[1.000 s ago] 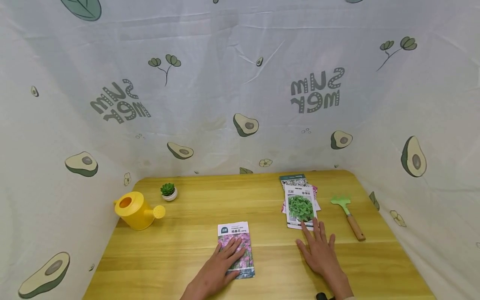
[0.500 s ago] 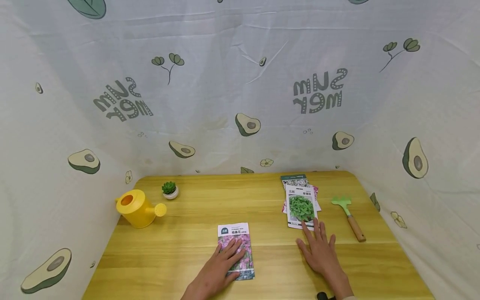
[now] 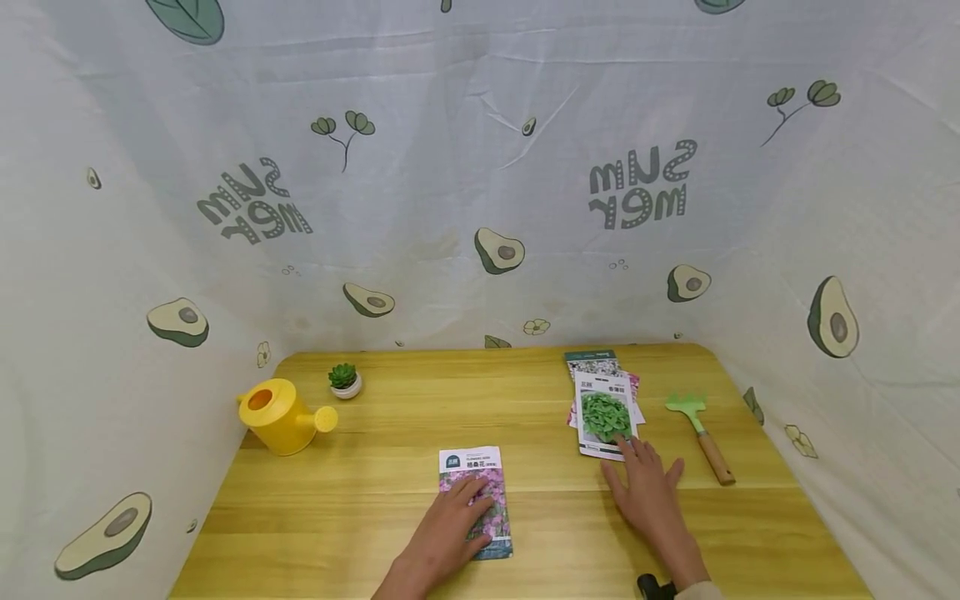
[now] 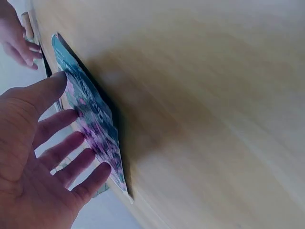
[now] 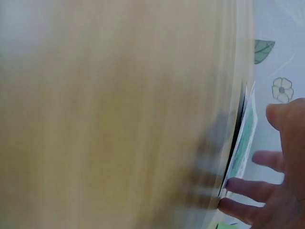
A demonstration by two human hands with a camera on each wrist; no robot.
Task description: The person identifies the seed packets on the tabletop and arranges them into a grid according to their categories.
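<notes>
A seed packet with pink flowers (image 3: 491, 504) lies on the wooden table, and the left hand (image 3: 444, 529) rests over its left part. In the left wrist view the fingertips (image 4: 76, 114) touch the packet's printed face, with fingers spread and slightly bent. Over the lower edge of a green-leaf seed packet (image 3: 606, 417) is the right hand (image 3: 647, 492), its fingers spread and a fingertip at the leaf picture. The right wrist view shows that packet (image 5: 244, 136) edge-on beside the fingers. Beneath it, other seed packets (image 3: 592, 362) stick out, mostly covered.
A yellow watering can (image 3: 276, 421) stands at the table's left, with a small potted succulent (image 3: 345, 379) behind it. To the right lies a small rake (image 3: 705, 437) with a green head and wooden handle. A white printed cloth (image 3: 420, 183) hangs around the table (image 3: 360, 492).
The right hand has lifted and shifted slightly, its fingers reaching a little farther over the green-leaf packet. The left hand's fingers bend a bit more. The head view has shifted slightly.
</notes>
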